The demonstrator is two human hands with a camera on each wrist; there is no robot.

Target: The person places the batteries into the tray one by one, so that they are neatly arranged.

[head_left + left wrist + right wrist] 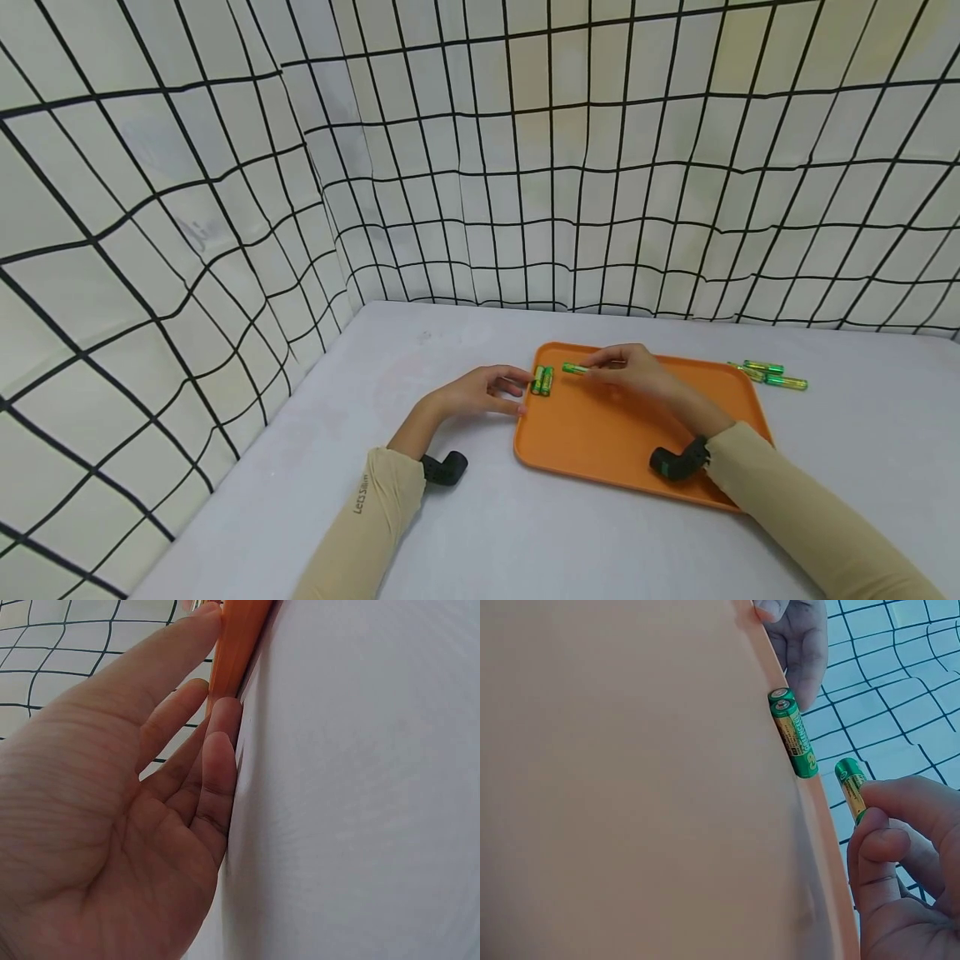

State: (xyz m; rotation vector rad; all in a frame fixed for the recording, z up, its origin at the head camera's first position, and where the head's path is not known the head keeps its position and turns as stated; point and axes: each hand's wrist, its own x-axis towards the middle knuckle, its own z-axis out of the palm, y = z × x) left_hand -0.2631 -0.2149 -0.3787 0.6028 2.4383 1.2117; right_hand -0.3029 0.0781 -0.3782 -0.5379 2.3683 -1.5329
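Observation:
An orange tray (577,442) lies on the white table. Two green-and-gold batteries (547,382) sit side by side in its far left corner; the right wrist view shows the same pair of batteries (795,739) near the tray's edge. My right hand (633,373) pinches another battery (851,787) between thumb and fingers, over the tray to the right of the pair. My left hand (480,392) is at the tray's left edge, fingers extended and slightly bent, fingertips right at the rim. In the left wrist view, the left hand (127,787) holds nothing in its palm.
Several more green-and-gold batteries (786,382) lie on the table (465,542) just beyond the tray's right edge. A black-lined grid cloth (480,167) rises behind the table and along the left side. Black wrist devices (447,469) are worn on both arms.

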